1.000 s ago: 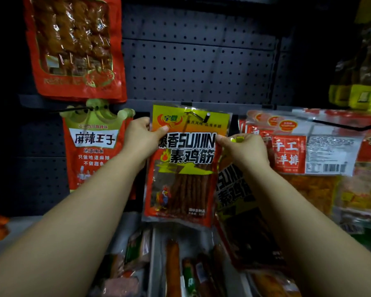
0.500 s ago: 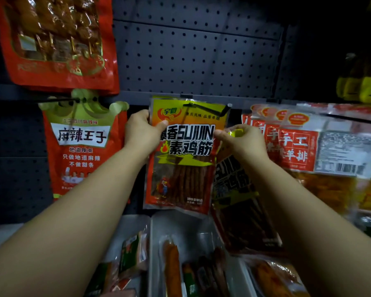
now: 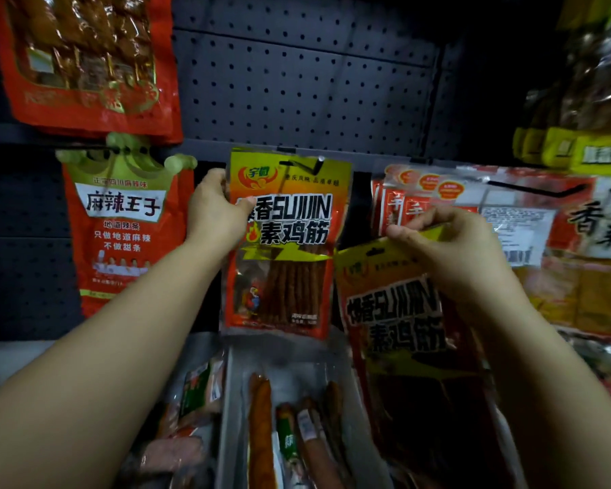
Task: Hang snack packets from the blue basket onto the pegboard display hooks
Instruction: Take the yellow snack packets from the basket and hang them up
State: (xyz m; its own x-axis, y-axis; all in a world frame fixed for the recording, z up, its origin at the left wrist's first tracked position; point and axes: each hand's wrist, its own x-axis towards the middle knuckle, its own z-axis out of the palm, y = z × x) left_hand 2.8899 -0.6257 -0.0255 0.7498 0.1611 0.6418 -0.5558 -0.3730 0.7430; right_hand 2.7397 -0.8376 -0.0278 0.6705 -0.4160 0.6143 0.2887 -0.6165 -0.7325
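Observation:
An orange and yellow snack packet (image 3: 283, 248) hangs on a black hook (image 3: 311, 165) of the dark pegboard (image 3: 297, 86). My left hand (image 3: 214, 210) grips this packet's upper left edge, thumb on its front. My right hand (image 3: 448, 241) pinches the yellow top edge of a second packet (image 3: 395, 312) of the same kind, held lower and to the right, off the hook. That packet hangs down from my fingers, its lower part in shadow. The blue basket is not in view.
Red packets with a green crown top (image 3: 120, 224) hang at the left, a big red packet (image 3: 85, 61) above them. Red and white packets (image 3: 473, 213) fill hooks at the right. Below, grey trays (image 3: 233, 400) hold wrapped sausages (image 3: 261, 428).
My right hand has let go of the hung packet's right edge and moved right and down with the second packet. The left hand keeps its grip.

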